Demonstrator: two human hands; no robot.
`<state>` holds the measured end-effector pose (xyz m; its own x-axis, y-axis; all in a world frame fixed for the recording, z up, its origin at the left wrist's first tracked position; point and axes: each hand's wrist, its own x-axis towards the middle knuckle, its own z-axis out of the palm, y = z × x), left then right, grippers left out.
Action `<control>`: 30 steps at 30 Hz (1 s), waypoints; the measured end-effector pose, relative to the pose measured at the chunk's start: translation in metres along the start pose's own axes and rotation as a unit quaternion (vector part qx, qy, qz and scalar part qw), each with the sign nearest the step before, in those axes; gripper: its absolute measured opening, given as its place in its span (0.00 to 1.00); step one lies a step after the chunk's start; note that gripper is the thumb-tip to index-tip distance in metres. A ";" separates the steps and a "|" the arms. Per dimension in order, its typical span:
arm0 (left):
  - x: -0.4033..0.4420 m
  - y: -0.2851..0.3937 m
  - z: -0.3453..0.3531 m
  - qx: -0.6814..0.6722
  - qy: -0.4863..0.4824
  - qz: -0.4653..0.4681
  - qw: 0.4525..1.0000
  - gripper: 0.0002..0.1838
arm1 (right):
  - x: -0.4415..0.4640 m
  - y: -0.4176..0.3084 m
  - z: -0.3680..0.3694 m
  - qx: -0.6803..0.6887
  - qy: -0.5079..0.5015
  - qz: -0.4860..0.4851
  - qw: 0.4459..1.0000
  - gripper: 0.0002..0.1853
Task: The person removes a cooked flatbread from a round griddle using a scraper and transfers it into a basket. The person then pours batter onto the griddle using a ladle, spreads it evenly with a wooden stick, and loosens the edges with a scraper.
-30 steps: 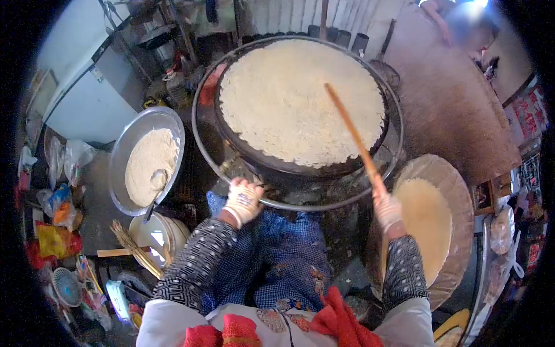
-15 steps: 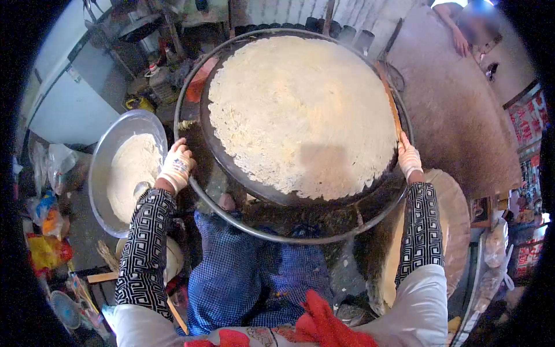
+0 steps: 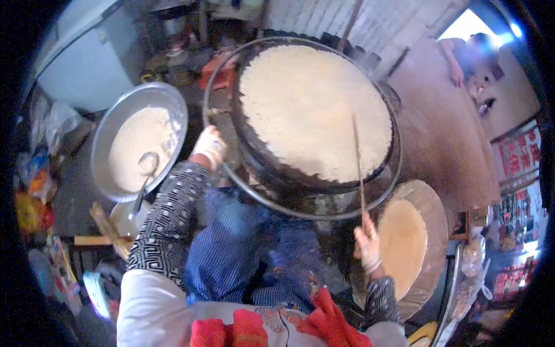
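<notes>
A large round griddle (image 3: 243, 147) carries a wide, thin sheet of pale batter (image 3: 312, 110), with a metal ring (image 3: 272, 207) around it. My left hand (image 3: 211, 146), in a white glove, is closed at the ring's left side. My gloved right hand (image 3: 368, 243) grips the near end of a long flat wooden stick (image 3: 361, 173). The stick's far end reaches over the right part of the batter sheet. By my left forearm stands a metal basin (image 3: 104, 156) of thick pale batter, with a ladle (image 3: 148, 165) resting in it.
Below right of the griddle sits a round, film-lined container (image 3: 436, 243) holding a tan round layer. A broad brown surface (image 3: 439, 139) extends to the right; another person (image 3: 457, 63) is at its far end. A bowl (image 3: 124, 218) and split wood (image 3: 107, 228) lie at left.
My right hand has moved from the ring's right side toward me, swinging the wooden stick off the griddle's edge and over the batter. My left hand stays at the ring; the view has shifted.
</notes>
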<state>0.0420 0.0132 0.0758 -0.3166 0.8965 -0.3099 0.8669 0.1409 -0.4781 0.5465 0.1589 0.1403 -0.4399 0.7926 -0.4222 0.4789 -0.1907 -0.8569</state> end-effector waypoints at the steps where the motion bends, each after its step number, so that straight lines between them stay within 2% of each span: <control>1: -0.010 0.009 -0.011 -0.025 -0.016 0.007 1.000 0.09 | -0.022 -0.001 0.027 0.106 -0.029 -0.032 0.993 0.35; 4: -0.060 0.066 -0.075 -0.117 -0.042 0.024 0.992 0.09 | -0.076 -0.034 0.093 0.186 -0.178 0.010 0.966 0.32; 5: -0.065 0.100 -0.075 -0.111 -0.032 -0.002 0.993 0.08 | -0.085 -0.044 0.109 0.189 -0.227 0.013 0.955 0.32; 6: -0.084 0.125 -0.095 -0.157 0.021 0.025 0.987 0.08 | -0.095 -0.054 0.124 0.190 -0.276 0.016 0.942 0.31; 7: -0.083 0.174 -0.082 -0.236 0.147 -0.027 0.960 0.07 | -0.103 -0.069 0.133 0.181 -0.331 0.029 0.926 0.31; 8: -0.098 0.216 -0.067 -0.303 0.242 -0.032 0.921 0.10 | -0.098 -0.074 0.132 0.128 -0.426 0.095 0.890 0.26; 10: -0.137 0.295 -0.039 -0.423 0.396 0.023 0.815 0.24 | -0.089 -0.059 0.127 -0.072 -0.502 0.028 0.862 0.25; 11: -0.150 0.320 -0.027 -0.449 0.449 0.050 0.771 0.32 | -0.096 -0.075 0.143 -0.091 -0.526 0.037 0.845 0.19; 12: -0.155 0.334 -0.023 -0.484 0.431 0.081 0.757 0.32 | -0.104 -0.091 0.160 -0.110 -0.550 0.044 0.826 0.15; 14: -0.157 0.333 -0.017 -0.531 0.360 0.102 0.760 0.32 | -0.101 -0.078 0.186 -0.171 -0.611 -0.157 0.756 0.16; 16: -0.156 0.326 -0.015 -0.565 0.315 0.105 0.755 0.31 | -0.103 -0.077 0.211 -0.173 -0.653 -0.176 0.716 0.20; 19: -0.161 0.318 -0.021 -0.593 0.275 0.109 0.749 0.31 | -0.130 -0.126 0.271 -0.088 -0.671 0.077 0.732 0.30; 20: -0.162 0.315 -0.021 -0.600 0.268 0.109 0.746 0.30 | -0.144 -0.143 0.305 -0.098 -0.651 0.103 0.746 0.28; 21: -0.163 0.311 -0.021 -0.606 0.262 0.109 0.743 0.30 | -0.135 -0.124 0.337 -0.042 -0.645 0.127 0.752 0.26; 22: -0.163 0.308 -0.022 -0.610 0.258 0.109 0.742 0.30 | -0.098 -0.081 0.377 -0.187 -0.651 -0.076 0.732 0.33; 23: -0.162 0.304 -0.020 -0.613 0.255 0.109 0.739 0.30 | -0.108 -0.075 0.412 -0.280 -0.556 -0.282 0.730 0.31; 24: -0.161 0.302 -0.022 -0.620 0.249 0.108 0.736 0.30 | -0.110 -0.058 0.438 -0.350 -0.495 -0.436 0.665 0.29; 25: -0.159 0.303 -0.023 -0.624 0.247 0.107 0.733 0.29 | -0.118 -0.047 0.452 -0.442 -0.520 -0.443 0.581 0.26; 27: -0.157 0.303 -0.024 -0.634 0.242 0.107 0.727 0.29 | -0.155 -0.066 0.457 -0.447 -0.678 -0.214 0.543 0.21; 29: -0.158 0.303 -0.025 -0.643 0.238 0.110 0.720 0.29 | -0.141 -0.045 0.454 -0.272 -0.705 -0.157 0.637 0.12; 30: -0.156 0.302 -0.026 -0.645 0.238 0.109 0.718 0.29 | -0.131 -0.053 0.443 -0.175 -0.720 -0.172 0.649 0.11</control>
<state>0.3627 -0.0731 0.0009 -0.2187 0.9549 0.2007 0.6088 -0.0272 0.7929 0.2428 -0.1915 0.1099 -0.6990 -0.6585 -0.2788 0.1969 0.1976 -0.9603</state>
